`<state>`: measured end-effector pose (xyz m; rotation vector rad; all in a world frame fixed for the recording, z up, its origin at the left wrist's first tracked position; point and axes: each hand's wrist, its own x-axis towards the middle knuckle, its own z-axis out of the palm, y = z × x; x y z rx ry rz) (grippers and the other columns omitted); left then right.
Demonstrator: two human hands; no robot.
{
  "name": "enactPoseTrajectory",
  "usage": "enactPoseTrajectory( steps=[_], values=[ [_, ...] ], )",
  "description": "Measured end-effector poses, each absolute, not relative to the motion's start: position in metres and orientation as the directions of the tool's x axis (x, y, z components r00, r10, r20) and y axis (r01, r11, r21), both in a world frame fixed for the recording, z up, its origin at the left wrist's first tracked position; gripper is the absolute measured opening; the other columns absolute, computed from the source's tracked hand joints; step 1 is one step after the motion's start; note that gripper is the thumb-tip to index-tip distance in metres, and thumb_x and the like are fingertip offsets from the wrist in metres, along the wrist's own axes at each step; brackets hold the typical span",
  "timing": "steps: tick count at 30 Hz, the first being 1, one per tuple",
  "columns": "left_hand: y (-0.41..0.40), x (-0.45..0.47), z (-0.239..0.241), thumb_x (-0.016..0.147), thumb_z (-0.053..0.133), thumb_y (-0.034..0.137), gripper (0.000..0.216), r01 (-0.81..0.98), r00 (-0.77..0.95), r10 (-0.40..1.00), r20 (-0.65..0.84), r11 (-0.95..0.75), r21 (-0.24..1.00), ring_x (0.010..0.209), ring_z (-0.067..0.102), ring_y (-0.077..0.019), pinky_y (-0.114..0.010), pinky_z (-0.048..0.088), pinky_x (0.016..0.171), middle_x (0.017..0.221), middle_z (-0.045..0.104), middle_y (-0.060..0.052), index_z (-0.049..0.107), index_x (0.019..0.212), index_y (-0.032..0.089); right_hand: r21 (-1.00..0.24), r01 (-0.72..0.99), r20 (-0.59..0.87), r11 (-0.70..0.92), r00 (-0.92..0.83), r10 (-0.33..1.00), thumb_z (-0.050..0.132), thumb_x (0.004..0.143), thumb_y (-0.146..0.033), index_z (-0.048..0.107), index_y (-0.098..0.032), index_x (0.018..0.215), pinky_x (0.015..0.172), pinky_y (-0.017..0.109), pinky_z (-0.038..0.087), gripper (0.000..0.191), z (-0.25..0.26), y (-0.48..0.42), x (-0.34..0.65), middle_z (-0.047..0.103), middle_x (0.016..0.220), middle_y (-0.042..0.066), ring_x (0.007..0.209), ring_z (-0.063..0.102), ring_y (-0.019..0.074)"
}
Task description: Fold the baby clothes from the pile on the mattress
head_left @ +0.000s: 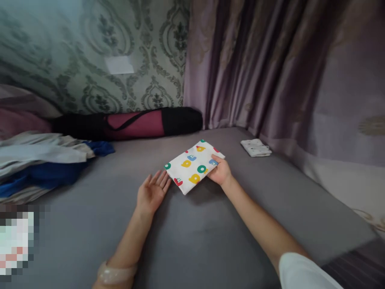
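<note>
A folded white cloth (192,162) with yellow, green, red and blue prints is held up above the grey bed sheet (192,241). My right hand (219,170) grips its right edge, thumb on top and the other fingers underneath. My left hand (153,190) is palm up beside the cloth's left corner, with its fingers stretched out. Whether those fingertips touch the corner I cannot tell. A pale bangle (117,273) sits on my left wrist.
Another folded white cloth (255,147) lies at the back right near the purple curtain (228,60). Along the patterned wall rests a long black and maroon bag (135,123). Heaped clothes (45,148) are on the left. A blurred patch (18,241) covers the lower left.
</note>
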<state>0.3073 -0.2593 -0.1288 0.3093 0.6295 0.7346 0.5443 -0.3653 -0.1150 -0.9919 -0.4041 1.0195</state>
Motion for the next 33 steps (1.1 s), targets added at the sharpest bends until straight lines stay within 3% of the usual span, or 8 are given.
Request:
enactPoseTrajectory(
  steps=[4,9,14,20,26,33],
  values=[
    [-0.259,0.306,-0.134,0.091,0.046,0.024,0.040,-0.583,0.564,0.749,-0.347,0.659,0.475,0.123,0.057,-0.0250,-0.038,0.059,0.090,0.137,0.057,-0.015,0.052,0.131,0.019,-0.818,-0.529,-0.142,0.228,0.568,0.811,0.058,0.072,-0.036,0.070,-0.025,0.091,0.093,0.043,0.052,0.025,-0.106,-0.389,0.577,0.073,0.111,0.006,0.115,0.063,0.0255],
    [-0.264,0.308,-0.129,0.091,0.044,0.020,0.050,-0.643,0.539,0.749,-0.386,0.662,0.385,0.127,0.054,-0.0246,-0.040,0.050,0.102,0.137,0.055,-0.019,0.045,0.141,0.014,-0.845,-0.448,-0.115,0.294,0.687,0.717,0.055,0.072,-0.036,0.068,-0.035,0.087,0.098,0.040,0.051,0.020,-0.097,-0.429,0.624,0.071,0.116,-0.001,0.121,0.059,0.0209],
    [-0.269,0.311,-0.119,0.092,0.042,0.020,0.049,-0.639,0.512,0.761,-0.398,0.647,0.416,0.126,0.055,-0.0242,-0.039,0.049,0.103,0.136,0.056,-0.018,0.046,0.141,0.014,-0.850,-0.385,-0.120,0.359,0.806,0.580,0.050,0.075,-0.030,0.066,-0.029,0.090,0.096,0.039,0.051,0.022,-0.094,-0.455,0.675,0.068,0.122,0.005,0.122,0.058,0.0220],
    [-0.266,0.312,-0.117,0.093,0.040,0.020,0.047,-0.625,0.485,0.774,-0.407,0.632,0.458,0.121,0.059,-0.0220,-0.035,0.052,0.100,0.132,0.060,-0.017,0.049,0.139,0.013,-0.748,-0.404,-0.119,0.527,0.863,0.492,0.046,0.081,-0.022,0.065,-0.019,0.098,0.094,0.041,0.049,0.026,-0.095,-0.462,0.733,0.073,0.107,0.010,0.111,0.063,0.0234],
    [-0.261,0.310,-0.118,0.093,0.040,0.021,0.046,-0.603,0.462,0.796,-0.391,0.605,0.520,0.116,0.062,-0.0203,-0.031,0.054,0.095,0.128,0.063,-0.015,0.050,0.138,0.013,-0.710,-0.395,-0.181,0.583,0.903,0.390,0.043,0.080,-0.021,0.058,-0.017,0.118,0.095,0.056,0.047,0.041,-0.093,-0.458,0.783,0.072,0.102,0.010,0.101,0.066,0.0260],
    [-0.258,0.310,-0.117,0.092,0.040,0.020,0.047,-0.593,0.423,0.799,-0.427,0.600,0.537,0.114,0.064,-0.0186,-0.029,0.056,0.091,0.127,0.064,-0.013,0.052,0.138,0.020,-0.693,-0.401,-0.207,0.599,0.907,0.368,0.041,0.083,-0.020,0.056,-0.014,0.122,0.093,0.049,0.050,0.043,-0.100,-0.462,0.828,0.071,0.104,0.012,0.097,0.067,0.0242]
  ],
)
